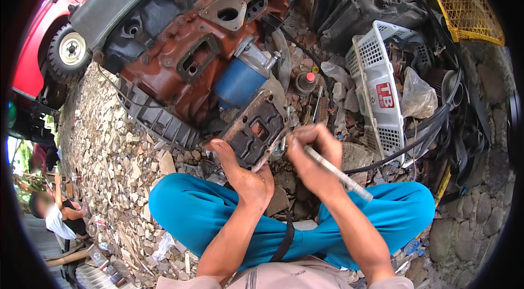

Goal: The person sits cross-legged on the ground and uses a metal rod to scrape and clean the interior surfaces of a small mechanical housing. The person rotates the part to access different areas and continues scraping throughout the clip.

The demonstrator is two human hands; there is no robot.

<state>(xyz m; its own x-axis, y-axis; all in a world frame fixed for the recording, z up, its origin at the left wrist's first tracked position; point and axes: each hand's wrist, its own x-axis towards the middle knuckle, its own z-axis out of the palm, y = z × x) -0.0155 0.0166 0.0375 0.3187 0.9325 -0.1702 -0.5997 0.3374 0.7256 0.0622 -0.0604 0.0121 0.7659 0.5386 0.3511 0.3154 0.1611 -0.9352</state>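
Note:
My left hand (248,179) holds a dark, rusty cast-metal engine cover (258,129) tilted up above my lap. It has bolt holes around its flange and a rectangular opening near the middle. In my right hand (314,160) is a slim tool with a pale, flat handle (339,173) that sticks out behind the hand. My right fingers are close to the cover's right edge, and the tool's working end is hard to make out there. Just beyond the cover, a blue oil filter (240,82) is mounted on a reddish-brown engine block (172,92).
A white plastic crate (380,68) of parts leans at right, with black hoses (446,113) around it. Stones (123,158) cover the ground. A red-capped bottle (305,83) stands near the engine. Another person (61,215) is at far left, below a red vehicle (30,59).

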